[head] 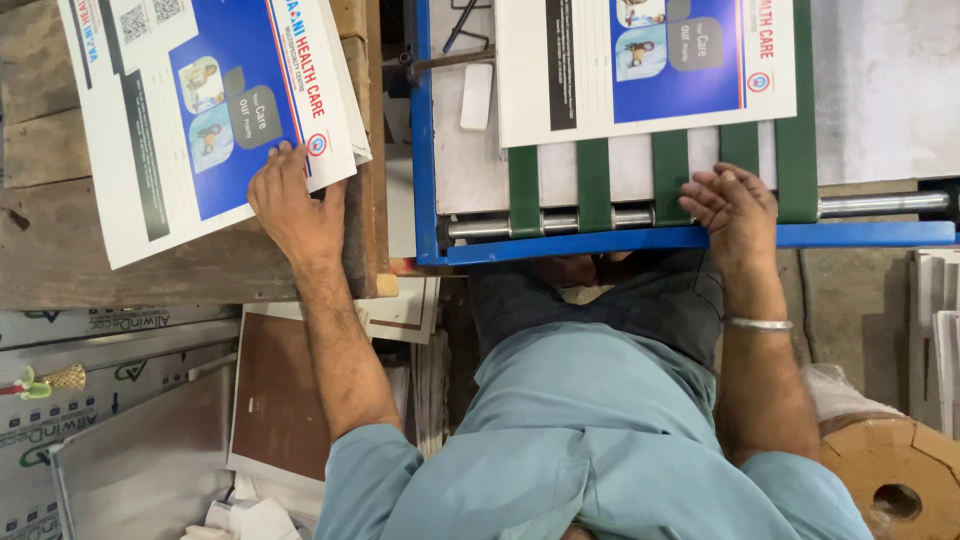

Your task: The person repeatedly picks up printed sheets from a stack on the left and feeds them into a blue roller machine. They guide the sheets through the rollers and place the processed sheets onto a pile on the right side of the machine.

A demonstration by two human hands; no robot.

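My left hand (290,205) lies flat on the near corner of a stack of printed sheets (180,110), white with a blue panel, on a worn wooden table (60,250). Its fingers press on the top sheet's edge. My right hand (732,205), a silver bangle on its wrist, rests on the blue front rail (600,242) of a machine with green belts (593,172). The fingers are loosely curled and hold nothing. Another printed sheet (640,65) lies on the belts just beyond that hand.
A steel roller (880,203) runs along the machine's front. Below the wooden table lie a brown board (275,400), papers and corrugated cardboard (90,340). A cardboard roll end (895,470) sits at the lower right, with stacked white sheets (935,330) beside it.
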